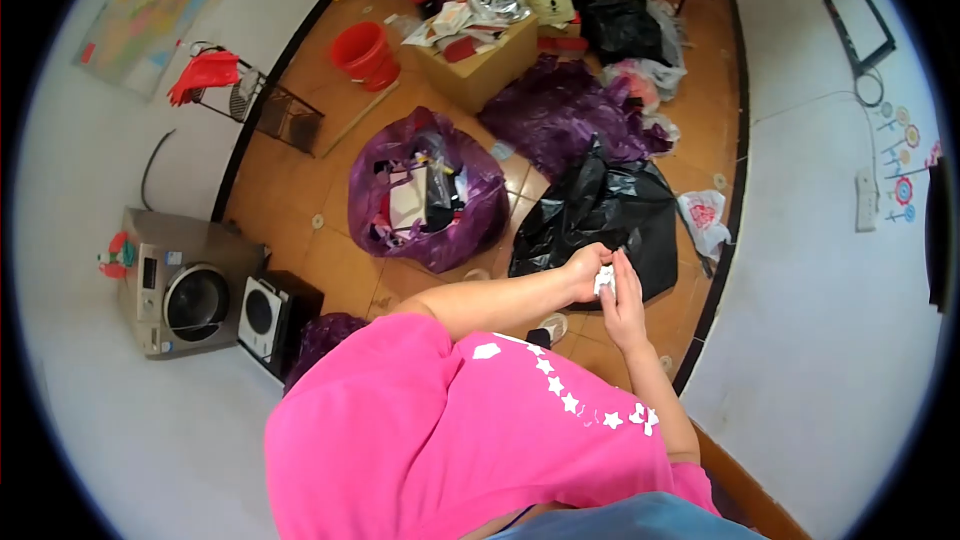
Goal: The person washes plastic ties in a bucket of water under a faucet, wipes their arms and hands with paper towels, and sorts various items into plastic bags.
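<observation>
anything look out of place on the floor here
Yes, it looks untidy: purple plastic lies crumpled beside the cardboard box, and a stick appears to lie loose near the red bucket. No spill is evident.

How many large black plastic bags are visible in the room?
2: one black bag by the left hand, another farther back, right of the cardboard box. Others may be hidden.

one head-worn camera gives the only view: from above, close over the pink shirt (400,420), facing forward and steeply down past the fingers (626,285) to the tiled floor (300,250) beyond them, with walls (810,280) curving round either side.
</observation>
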Tool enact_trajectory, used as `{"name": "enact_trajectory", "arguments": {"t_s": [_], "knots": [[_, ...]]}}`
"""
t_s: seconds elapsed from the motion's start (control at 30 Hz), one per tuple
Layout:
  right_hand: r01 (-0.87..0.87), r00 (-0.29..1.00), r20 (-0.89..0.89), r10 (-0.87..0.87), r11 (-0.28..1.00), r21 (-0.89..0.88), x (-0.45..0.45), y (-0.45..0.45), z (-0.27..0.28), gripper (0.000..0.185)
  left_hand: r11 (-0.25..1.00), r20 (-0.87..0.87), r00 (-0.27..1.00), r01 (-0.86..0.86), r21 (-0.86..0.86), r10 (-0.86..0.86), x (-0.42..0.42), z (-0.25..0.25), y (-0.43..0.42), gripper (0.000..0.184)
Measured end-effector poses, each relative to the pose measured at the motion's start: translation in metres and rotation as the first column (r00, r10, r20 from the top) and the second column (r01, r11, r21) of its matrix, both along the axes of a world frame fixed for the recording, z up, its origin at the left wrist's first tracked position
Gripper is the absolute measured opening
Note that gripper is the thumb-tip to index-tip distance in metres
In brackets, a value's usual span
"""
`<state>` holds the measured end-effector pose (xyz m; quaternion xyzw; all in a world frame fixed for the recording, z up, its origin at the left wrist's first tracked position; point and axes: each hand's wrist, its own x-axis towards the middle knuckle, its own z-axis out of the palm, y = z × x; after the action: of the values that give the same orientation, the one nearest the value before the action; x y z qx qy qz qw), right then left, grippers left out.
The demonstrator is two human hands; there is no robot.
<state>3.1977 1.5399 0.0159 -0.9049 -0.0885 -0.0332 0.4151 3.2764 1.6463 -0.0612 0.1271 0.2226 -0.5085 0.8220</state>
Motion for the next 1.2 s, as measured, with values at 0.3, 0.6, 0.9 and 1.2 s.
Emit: {"name": "enact_trajectory", "arguments": {"t_s": [0.3, 0.6, 0.9, 1.2], "knots": [[0.081, 0.995, -0.049, -0.086, 0.992, -0.096, 0.009, 0.028, -0.062, 0.037, 0.988, -0.16, 0.977, 0.127, -0.087, -0.14, 0.009, -0.005, 0.041, 0.066], [0.138, 0.941, -0.322, -0.108, 0.988, 0.072, 0.014, 0.046, -0.157, 0.029, 0.929, -0.201, 0.907, 0.359, -0.092, -0.371, 0.016, -0.098, 0.092, 0.063], [0.353, 0.692, -0.657, -0.298, 0.934, -0.052, 0.023, 0.043, -0.269, 0.017, 0.857, -0.24, 0.924, 0.368, 0.36, -0.296, 0.031, -0.165, 0.136, 0.04], [0.455, 0.573, -0.779, -0.253, 0.889, 0.046, 0.008, 0.039, -0.359, 0.02, 0.456, -0.076, 0.876, 0.32, 0.831, -0.476, 0.061, -0.317, 0.097, 0.019]]}}
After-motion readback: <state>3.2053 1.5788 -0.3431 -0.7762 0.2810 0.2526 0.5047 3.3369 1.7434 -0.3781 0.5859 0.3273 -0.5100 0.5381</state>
